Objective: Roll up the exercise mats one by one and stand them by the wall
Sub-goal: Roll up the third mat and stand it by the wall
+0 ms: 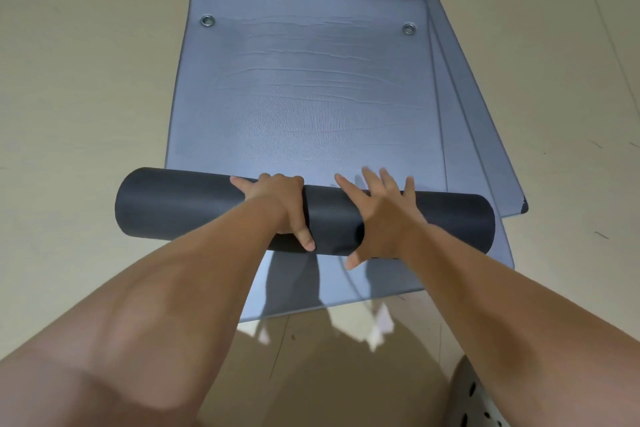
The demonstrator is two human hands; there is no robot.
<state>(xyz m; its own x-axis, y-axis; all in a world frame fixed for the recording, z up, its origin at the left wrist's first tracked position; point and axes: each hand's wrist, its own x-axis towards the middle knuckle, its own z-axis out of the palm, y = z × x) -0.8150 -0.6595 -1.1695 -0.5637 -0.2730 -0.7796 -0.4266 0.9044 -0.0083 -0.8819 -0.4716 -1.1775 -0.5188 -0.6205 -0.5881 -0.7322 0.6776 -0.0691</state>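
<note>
On the floor [86,80] lie grey mats [467,135]; the top mat [304,97] is half rolled; the left hand [277,208] curls round the dark roll [180,204]; the right hand [381,215] presses it with straight fingers; uneven pushing could turn it crooked.

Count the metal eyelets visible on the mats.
2, both at the top mat's far end: one eyelet near the left corner, another near the right. Others may be hidden inside the roll.
</note>
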